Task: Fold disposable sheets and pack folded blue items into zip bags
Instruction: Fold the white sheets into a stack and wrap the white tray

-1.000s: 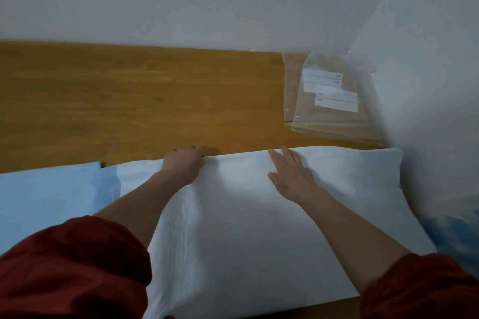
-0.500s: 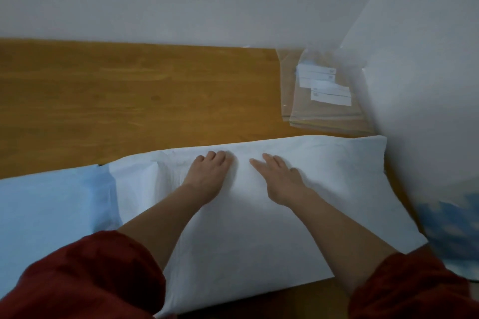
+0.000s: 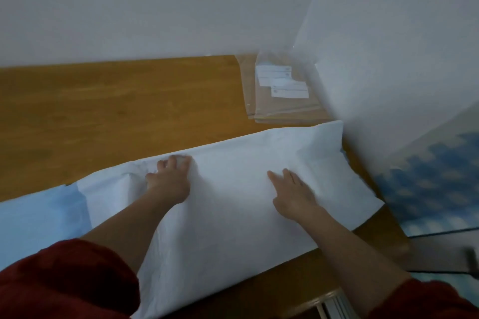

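Mid-fold: left hand [image 3: 168, 185] gripped the sheet [image 3: 233, 204] by its far edge with curled fingers, right hand [image 3: 294, 195] pressed flat and open, so next probably meant pulling that edge over.

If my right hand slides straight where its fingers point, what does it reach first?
The right hand first reaches the white sheet's far fold, then bare table; the zip bags probably lie right of that line.

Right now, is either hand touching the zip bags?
No, the left hand and right hand are both on the white sheet, while the zip bags lie apart near the wall.
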